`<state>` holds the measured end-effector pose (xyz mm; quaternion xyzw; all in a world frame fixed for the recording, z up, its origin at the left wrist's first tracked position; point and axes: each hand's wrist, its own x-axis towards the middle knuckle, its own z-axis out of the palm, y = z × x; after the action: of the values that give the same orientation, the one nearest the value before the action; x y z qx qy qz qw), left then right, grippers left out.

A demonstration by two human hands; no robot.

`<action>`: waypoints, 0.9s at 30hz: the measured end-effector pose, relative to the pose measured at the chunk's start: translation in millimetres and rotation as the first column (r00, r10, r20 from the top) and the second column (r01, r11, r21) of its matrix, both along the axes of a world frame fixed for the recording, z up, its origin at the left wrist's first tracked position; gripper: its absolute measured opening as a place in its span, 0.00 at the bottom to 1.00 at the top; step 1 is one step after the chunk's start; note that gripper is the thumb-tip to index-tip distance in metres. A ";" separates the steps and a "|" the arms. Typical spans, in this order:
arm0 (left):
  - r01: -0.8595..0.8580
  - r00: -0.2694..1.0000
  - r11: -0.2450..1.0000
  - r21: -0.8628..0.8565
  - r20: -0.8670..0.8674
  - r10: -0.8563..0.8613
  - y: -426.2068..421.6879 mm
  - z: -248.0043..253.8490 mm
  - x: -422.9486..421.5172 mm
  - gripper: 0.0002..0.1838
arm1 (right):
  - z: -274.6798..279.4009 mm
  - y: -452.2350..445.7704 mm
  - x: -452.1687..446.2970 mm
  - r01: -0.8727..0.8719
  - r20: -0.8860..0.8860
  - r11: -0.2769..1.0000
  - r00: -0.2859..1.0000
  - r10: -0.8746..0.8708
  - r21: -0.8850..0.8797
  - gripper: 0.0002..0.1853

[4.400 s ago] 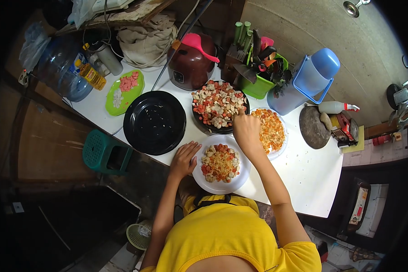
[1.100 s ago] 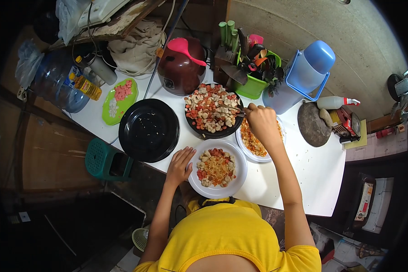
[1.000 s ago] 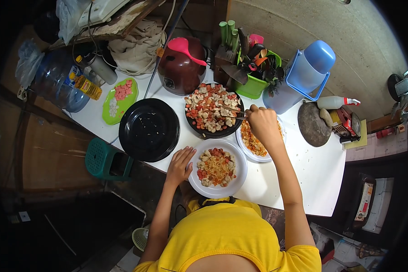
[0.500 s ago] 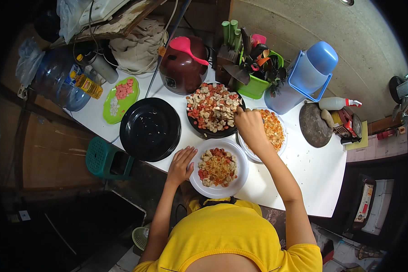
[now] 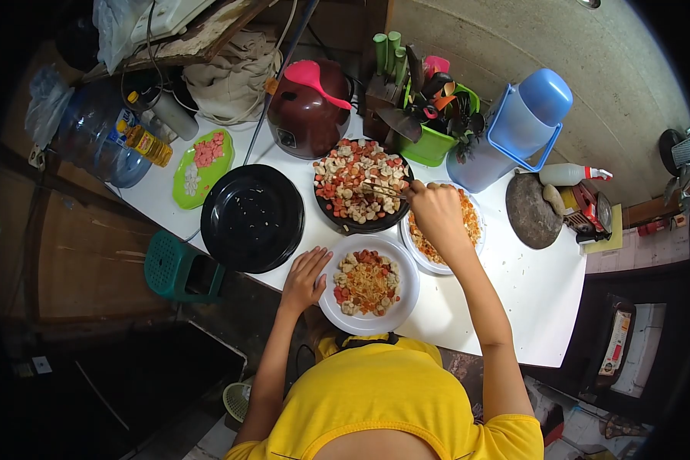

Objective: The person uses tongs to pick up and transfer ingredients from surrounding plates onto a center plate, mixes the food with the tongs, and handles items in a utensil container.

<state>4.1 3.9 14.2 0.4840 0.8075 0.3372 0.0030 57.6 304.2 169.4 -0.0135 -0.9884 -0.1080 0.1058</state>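
My right hand is closed around slim metal tongs, whose tips reach into the chopped sausage and pale meatball pieces heaped on a black plate. Just below it, a white plate holds noodles ringed by sausage and meatball pieces. My left hand rests with its fingers stretched out at that plate's left rim. Partly hidden under my right forearm is another white plate, covered with orange and pale shredded food.
Black plates are stacked at left, near a green tray of pink and white pieces. Behind stand a dark red rice cooker, a green utensil basket and a blue jug. A stone mortar sits right.
My right hand has shifted slightly right and toward me, drawing the tongs back so that more of them shows. The left hand stays at the plate's rim.
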 end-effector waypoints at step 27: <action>0.001 1.000 1.000 0.002 -0.017 -0.001 0.6 -2.6 -0.1 0.27 | -2.0 12.1 17.7 0.074 -0.057 0.996 0.995 -0.077 -0.048 0.05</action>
<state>3.9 4.6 11.6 0.4871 0.8069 0.3340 -0.0044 75.3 316.3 167.5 -0.0565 -0.9859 -0.0888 0.1302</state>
